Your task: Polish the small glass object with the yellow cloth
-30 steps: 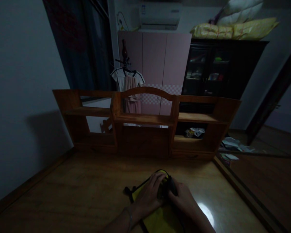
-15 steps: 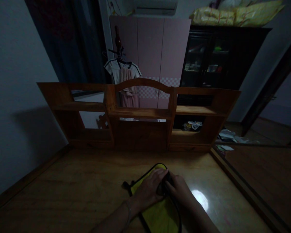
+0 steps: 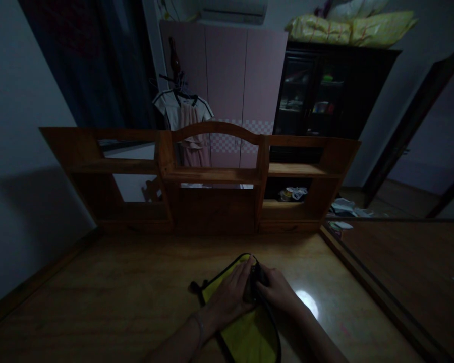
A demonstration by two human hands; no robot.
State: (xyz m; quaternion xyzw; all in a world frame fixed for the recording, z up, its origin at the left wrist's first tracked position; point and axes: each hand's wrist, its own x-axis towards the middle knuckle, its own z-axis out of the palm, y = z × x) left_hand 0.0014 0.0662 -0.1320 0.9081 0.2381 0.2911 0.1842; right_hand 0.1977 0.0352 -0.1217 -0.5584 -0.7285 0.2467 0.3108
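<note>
A yellow fabric bag with black trim [image 3: 249, 335] lies flat on the wooden desk [image 3: 121, 292] near its front edge. My left hand [image 3: 230, 292] rests on the bag's top with the fingers stretched out. My right hand [image 3: 276, 290] is beside it on the right, fingers closed in a pinch on a small dark part at the bag's upper edge, which I cannot make out. A black strap end [image 3: 195, 289] sticks out to the left of the bag.
A wooden shelf unit [image 3: 212, 176] stands along the desk's back edge, with small items [image 3: 293, 193] in its right compartment. Behind are a pink wardrobe [image 3: 230, 80], hanging clothes [image 3: 183, 118] and a dark cabinet [image 3: 325, 96]. A light reflection [image 3: 306, 302] shines on the desk.
The view has shifted slightly right and down. My left fingers have flattened out over the bag; my right hand stays pinched at its upper edge.
</note>
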